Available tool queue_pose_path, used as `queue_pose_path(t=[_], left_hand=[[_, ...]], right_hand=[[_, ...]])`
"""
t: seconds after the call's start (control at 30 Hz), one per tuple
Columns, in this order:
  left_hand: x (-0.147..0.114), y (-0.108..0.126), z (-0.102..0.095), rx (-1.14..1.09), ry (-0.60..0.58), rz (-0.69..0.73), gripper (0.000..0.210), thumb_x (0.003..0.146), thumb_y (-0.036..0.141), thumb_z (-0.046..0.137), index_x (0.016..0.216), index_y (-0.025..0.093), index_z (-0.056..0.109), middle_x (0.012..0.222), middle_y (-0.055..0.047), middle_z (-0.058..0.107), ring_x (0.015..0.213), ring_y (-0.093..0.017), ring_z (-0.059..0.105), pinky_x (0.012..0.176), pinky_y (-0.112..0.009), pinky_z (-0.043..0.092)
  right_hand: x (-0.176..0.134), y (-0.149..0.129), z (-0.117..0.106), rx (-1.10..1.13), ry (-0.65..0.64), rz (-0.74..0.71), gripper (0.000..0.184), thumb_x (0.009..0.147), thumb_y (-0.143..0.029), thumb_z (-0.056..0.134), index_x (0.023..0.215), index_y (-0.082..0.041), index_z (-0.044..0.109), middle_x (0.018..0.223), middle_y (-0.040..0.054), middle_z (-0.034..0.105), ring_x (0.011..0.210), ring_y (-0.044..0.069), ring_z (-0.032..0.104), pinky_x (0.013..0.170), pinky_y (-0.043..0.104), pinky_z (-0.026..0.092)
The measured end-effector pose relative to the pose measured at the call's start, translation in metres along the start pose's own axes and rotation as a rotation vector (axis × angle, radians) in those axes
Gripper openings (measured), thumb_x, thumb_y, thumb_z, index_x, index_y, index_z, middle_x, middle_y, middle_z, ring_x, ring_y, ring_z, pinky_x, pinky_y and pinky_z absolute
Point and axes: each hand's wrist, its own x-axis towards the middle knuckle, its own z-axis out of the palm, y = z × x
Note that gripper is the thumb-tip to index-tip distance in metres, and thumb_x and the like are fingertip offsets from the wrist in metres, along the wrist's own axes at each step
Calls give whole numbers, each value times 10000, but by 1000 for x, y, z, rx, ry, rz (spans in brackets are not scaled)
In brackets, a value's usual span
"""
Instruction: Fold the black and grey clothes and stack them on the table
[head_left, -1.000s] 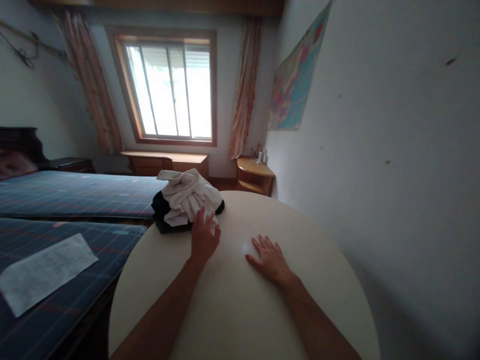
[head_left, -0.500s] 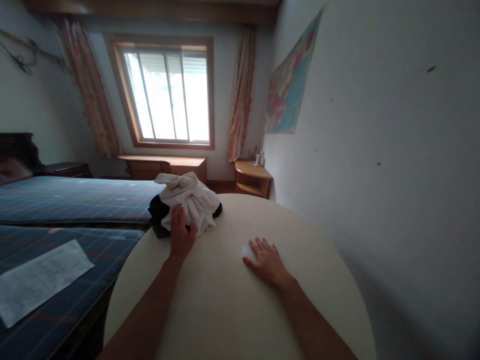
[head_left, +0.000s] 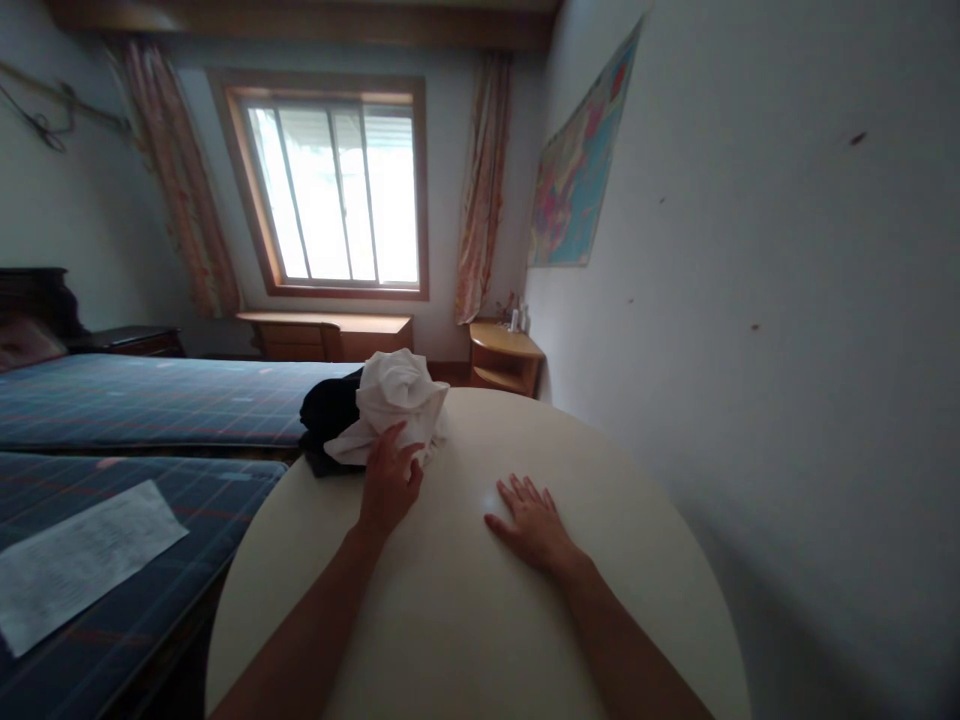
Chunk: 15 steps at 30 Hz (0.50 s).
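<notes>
A crumpled white cloth (head_left: 401, 390) lies bunched at the far left part of the round table (head_left: 465, 600). Beside and partly under it is a black cloth (head_left: 330, 408), also crumpled. My left hand (head_left: 390, 475) is at the near side of the white cloth, its fingers curled into the fabric; the exact grip is partly hidden. Flat on the tabletop, to the right of the cloths, rests my right hand (head_left: 531, 520) with fingers spread and nothing in it.
Left of the table stand two beds with blue plaid mattresses (head_left: 150, 400); a printed sheet of paper (head_left: 90, 560) lies on the nearer one. A white wall (head_left: 787, 400) runs along the right. Beyond are a low wooden desk (head_left: 375, 325) and a corner shelf (head_left: 506, 340).
My left hand has moved right, and the white cloth has shifted right with it, uncovering more of the black cloth. My right hand has stayed in place.
</notes>
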Motion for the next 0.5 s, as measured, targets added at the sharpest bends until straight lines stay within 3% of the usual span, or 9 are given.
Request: queue_pose_path(t=[0.13, 0.2, 0.3, 0.4, 0.5], left_hand=[[4, -7, 0, 28, 37, -59, 364, 874, 180, 573, 1237, 193, 603, 1646, -94, 63, 1482, -368, 182, 1161, -533, 307], [3, -8, 4, 25, 10, -52, 400, 874, 224, 597, 1273, 195, 582, 1652, -83, -26, 1490, -392, 126, 1156, -547, 310], [0, -5, 12, 42, -60, -41, 415, 873, 286, 615, 1280, 210, 581, 1620, -108, 190, 1475, -391, 185, 1156, -563, 301], [-3, 1, 18, 15, -180, -24, 420, 889, 227, 548, 1309, 235, 551, 1442, -114, 498, 1393, -329, 380, 1141, -538, 338], [-3, 4, 19, -71, -169, -37, 479, 914, 154, 424, 1385, 223, 468, 1436, -116, 501, 1354, -269, 446, 1118, -487, 389]], right_hand=[[0, 2, 2, 7, 14, -4, 787, 906, -689, 361, 1544, -233, 301, 1637, 75, 172, 1510, 290, 89, 1193, 519, 32], [1, 3, 3, 18, 29, -13, 783, 902, -688, 378, 1535, -229, 325, 1633, 81, 188, 1508, 301, 97, 1192, 528, 40], [1, 5, 4, 61, 62, -2, 768, 904, -624, 441, 1535, -203, 320, 1611, 112, 256, 1499, 306, 150, 1196, 515, 64], [0, 7, 2, 160, 135, -2, 843, 901, -570, 484, 1579, -202, 144, 1597, 136, 285, 1473, 282, 252, 1196, 505, 114], [-1, 5, 0, 223, 200, -82, 949, 871, -571, 533, 1582, -254, -10, 1617, 118, 233, 1472, 266, 261, 1184, 541, 139]])
